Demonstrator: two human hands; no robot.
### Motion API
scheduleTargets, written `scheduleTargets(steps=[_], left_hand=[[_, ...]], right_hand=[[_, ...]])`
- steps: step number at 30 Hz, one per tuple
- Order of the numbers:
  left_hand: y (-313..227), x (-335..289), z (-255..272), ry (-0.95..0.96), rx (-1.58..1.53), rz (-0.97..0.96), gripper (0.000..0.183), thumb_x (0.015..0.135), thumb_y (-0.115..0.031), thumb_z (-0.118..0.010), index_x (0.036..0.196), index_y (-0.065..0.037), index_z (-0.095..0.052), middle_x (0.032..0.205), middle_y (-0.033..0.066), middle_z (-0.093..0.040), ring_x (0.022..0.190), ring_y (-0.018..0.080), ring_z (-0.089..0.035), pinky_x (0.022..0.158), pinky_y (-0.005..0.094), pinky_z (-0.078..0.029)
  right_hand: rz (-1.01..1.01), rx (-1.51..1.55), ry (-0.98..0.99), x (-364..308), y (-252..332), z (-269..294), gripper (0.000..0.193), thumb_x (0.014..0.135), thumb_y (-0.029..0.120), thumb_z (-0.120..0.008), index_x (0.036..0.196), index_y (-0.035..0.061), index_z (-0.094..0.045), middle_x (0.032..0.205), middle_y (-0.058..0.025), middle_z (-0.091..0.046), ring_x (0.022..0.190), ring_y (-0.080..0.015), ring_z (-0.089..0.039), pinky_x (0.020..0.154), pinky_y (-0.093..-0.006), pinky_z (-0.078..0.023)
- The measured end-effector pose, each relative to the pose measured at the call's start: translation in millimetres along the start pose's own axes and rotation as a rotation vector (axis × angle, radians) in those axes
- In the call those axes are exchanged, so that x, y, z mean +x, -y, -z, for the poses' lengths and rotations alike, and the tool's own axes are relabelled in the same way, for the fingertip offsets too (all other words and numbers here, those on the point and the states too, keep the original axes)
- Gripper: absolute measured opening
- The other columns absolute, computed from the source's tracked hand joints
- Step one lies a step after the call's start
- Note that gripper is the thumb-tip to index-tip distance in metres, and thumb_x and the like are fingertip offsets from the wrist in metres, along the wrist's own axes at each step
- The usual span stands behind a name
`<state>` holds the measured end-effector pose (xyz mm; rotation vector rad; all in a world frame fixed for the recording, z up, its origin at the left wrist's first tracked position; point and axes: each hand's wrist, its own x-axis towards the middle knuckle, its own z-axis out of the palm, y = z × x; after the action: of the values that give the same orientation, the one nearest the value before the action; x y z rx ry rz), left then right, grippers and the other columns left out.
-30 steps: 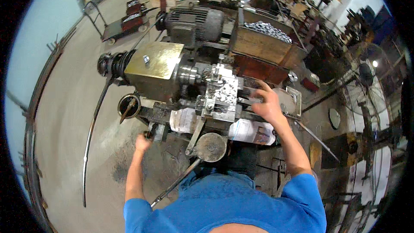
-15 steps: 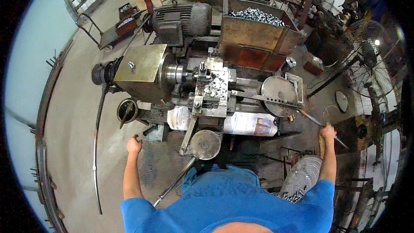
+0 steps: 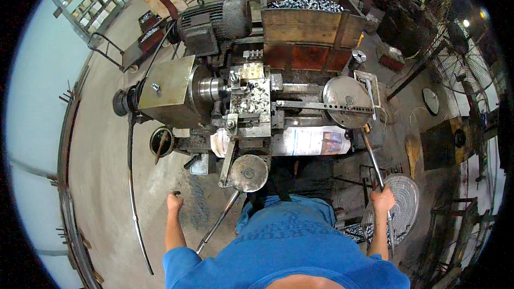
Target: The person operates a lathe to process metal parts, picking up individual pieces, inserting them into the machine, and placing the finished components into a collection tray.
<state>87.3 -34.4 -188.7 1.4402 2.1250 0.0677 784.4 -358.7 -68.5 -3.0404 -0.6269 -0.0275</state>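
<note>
My right hand [image 3: 383,199] is wrapped round a long metal lever [image 3: 373,155] that runs down from the large round disc [image 3: 347,103] on the right of a lathe. From that disc a bar with a row of holes [image 3: 321,106] reaches the tool slide [image 3: 250,99], near the spindle chuck [image 3: 210,89]. My left hand [image 3: 174,202] hangs over the floor at left with curled fingers; a small dark thing shows at its fingertips, too small to name. A smaller disc [image 3: 248,173] with a second lever [image 3: 218,222] stands between that hand and my body.
A wooden box [image 3: 305,29] heaped with small metal parts stands behind the lathe, beside a motor [image 3: 214,21]. Below my right hand sits a round woven basket [image 3: 404,203] with metal parts. A pot [image 3: 161,141] with a stick is at left, a large fan [image 3: 455,48] at right.
My right hand has pulled the lever left and toward my body, and the large disc has turned with it. My left hand stays curled. The view has shifted slightly.
</note>
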Motion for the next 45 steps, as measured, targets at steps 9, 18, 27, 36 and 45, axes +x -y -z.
scheduleTargets(steps=[9, 18, 27, 36, 45], left_hand=[[-62, 10, 21, 0.038, -0.09, -0.158, 0.037, 0.066, 0.001, -0.052, 0.103, 0.001, -0.059, 0.071, 0.0167, -0.064, 0.059, 0.0201, -0.064, 0.058, 0.0305, -0.05], [-112, 35, 29, -0.166, 0.246, -0.432, 0.044, 0.07, -0.027, -0.064, 0.108, -0.006, -0.058, 0.092, 0.0174, -0.063, 0.087, 0.0317, -0.06, 0.076, 0.0388, -0.047], [-134, 45, -74, -0.365, 0.215, -0.147, 0.044, 0.073, -0.046, -0.062, 0.086, -0.004, -0.056, 0.081, 0.021, -0.06, 0.075, 0.0344, -0.061, 0.065, 0.0438, -0.048], [-133, 43, -8, -0.015, 0.702, -0.405, 0.041, 0.075, -0.041, -0.061, 0.095, -0.006, -0.055, 0.09, 0.0151, -0.063, 0.085, 0.0308, -0.062, 0.071, 0.0436, -0.049], [-145, -16, 156, -0.39, 0.133, -0.514, 0.032, 0.08, -0.034, -0.058, 0.101, -0.01, -0.06, 0.081, 0.0143, -0.064, 0.075, 0.0282, -0.063, 0.064, 0.0385, -0.048]], right_hand=[[-0.034, 0.049, 0.11, -26, 31, 33, 0.049, 0.056, 0.033, -0.063, 0.095, 0.0047, -0.057, 0.076, -0.0238, -0.061, 0.075, -0.0408, -0.058, 0.068, -0.0487, -0.046], [0.188, -0.272, -0.137, 139, -63, -31, 0.064, 0.059, 0.039, -0.072, 0.114, 0.0125, -0.051, 0.105, -0.0152, -0.057, 0.097, -0.0317, -0.055, 0.08, -0.0457, -0.045], [0.162, -0.181, -0.339, 176, 43, 45, 0.054, 0.061, 0.027, -0.064, 0.11, 0.0096, -0.053, 0.107, -0.0125, -0.055, 0.102, -0.0313, -0.049, 0.086, -0.0467, -0.038], [0.634, 0.457, -0.31, 121, 170, 105, 0.042, 0.053, 0.015, -0.065, 0.092, 0.0025, -0.062, 0.097, -0.0156, -0.06, 0.094, -0.0334, -0.053, 0.083, -0.0392, -0.042], [1.579, 0.699, -0.267, -5, 443, 169, 0.033, 0.048, 0.016, -0.062, 0.078, 0.0028, -0.061, 0.089, -0.011, -0.058, 0.092, -0.0295, -0.051, 0.082, -0.0397, -0.041]])
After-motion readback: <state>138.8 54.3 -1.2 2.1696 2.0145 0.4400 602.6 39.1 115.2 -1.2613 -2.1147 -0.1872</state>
